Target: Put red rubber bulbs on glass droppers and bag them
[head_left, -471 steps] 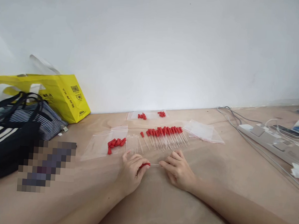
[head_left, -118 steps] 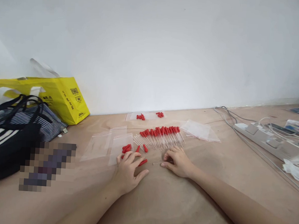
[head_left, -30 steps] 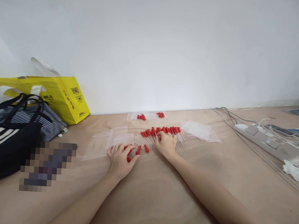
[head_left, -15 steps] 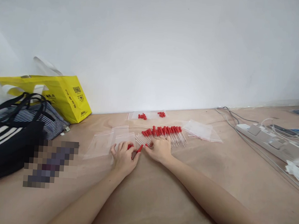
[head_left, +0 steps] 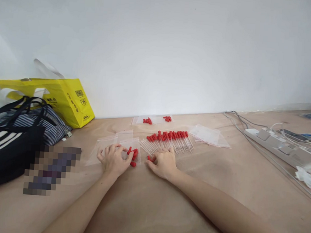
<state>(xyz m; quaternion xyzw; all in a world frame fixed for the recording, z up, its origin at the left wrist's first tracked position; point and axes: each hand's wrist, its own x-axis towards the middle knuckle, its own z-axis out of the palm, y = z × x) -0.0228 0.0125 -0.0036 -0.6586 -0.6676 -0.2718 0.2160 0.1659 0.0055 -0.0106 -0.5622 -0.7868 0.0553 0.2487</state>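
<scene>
My left hand (head_left: pixel 115 160) rests over a clear zip bag (head_left: pixel 100 150), its fingers apart and its thumb beside a small cluster of red rubber bulbs (head_left: pixel 133 154). Nothing shows in its grasp. My right hand (head_left: pixel 165 164) is closed, with a red rubber bulb (head_left: pixel 149 158) between thumb and forefinger. Just beyond it lies a row of thin clear droppers (head_left: pixel 187 144) with red bulbs on their far ends. The right hand's knuckles hide the near ends of some of them.
Behind the row, a clear bag (head_left: pixel 156 121) holds more red bulbs. More flat bags (head_left: pixel 210 136) lie to the right. A power strip (head_left: pixel 282 148) with cables stands further right. At left are a yellow bag (head_left: pixel 73 103), a striped bag (head_left: pixel 55 123) and a blurred patch (head_left: pixel 52 171).
My left hand has moved left, away from the right hand, and red bulbs now show beside its thumb. My right hand has shifted slightly toward me with a red bulb.
</scene>
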